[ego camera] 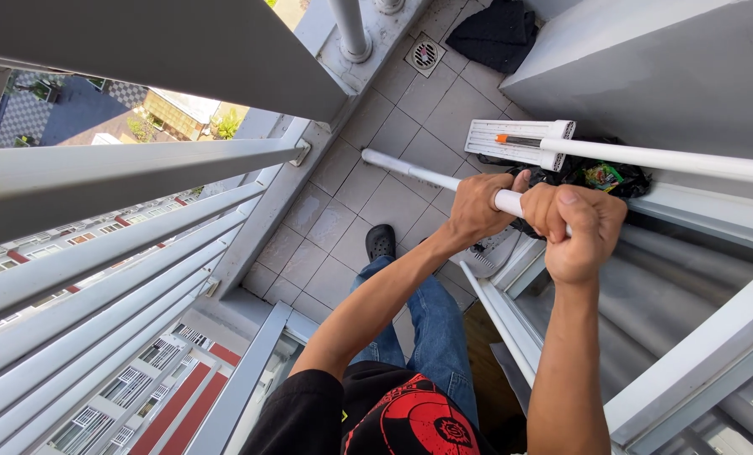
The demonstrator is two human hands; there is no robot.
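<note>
While both hands are squeezing the white pole (431, 178), the left hand (477, 209) and right hand (580, 226) are holding it up over the balcony floor (368, 177), so it is not put down yet.

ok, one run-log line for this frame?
left hand: grips white pole | right hand: grips same pole | pole end above tiled floor
</note>
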